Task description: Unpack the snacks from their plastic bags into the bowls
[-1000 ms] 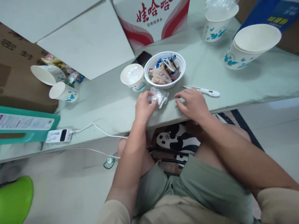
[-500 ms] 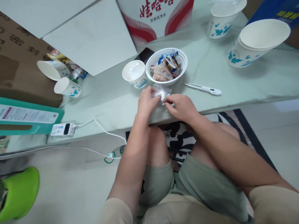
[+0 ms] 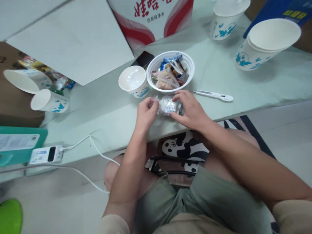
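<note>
A small crinkled packet point(image 3: 168, 104) in clear, shiny plastic lies at the table's front edge; what is inside it I cannot make out. My left hand point(image 3: 146, 112) pinches the loose plastic at its left end. Around its right end curves my right hand point(image 3: 191, 110), thumb on the near side and fingers on the far side. Just behind stands a white bowl point(image 3: 149, 78) full of wrapped snacks. A paper cup point(image 3: 134, 81) with crumpled clear plastic inside is left of the bowl. To the right lies a white utility knife point(image 3: 215, 95).
Behind the bowl are a dark phone point(image 3: 145, 59) and a red-and-white carton point(image 3: 151, 24). Paper cups point(image 3: 255, 53) stand at the right; other cups point(image 3: 50, 101) lie tipped at the left. A white cable point(image 3: 99, 149) runs from a small white device point(image 3: 46, 155) over the table edge.
My hands have moved apart along the packet. The right hand has opened wider around its right end, and more of the shiny wrapping shows. The view has shifted slightly.
</note>
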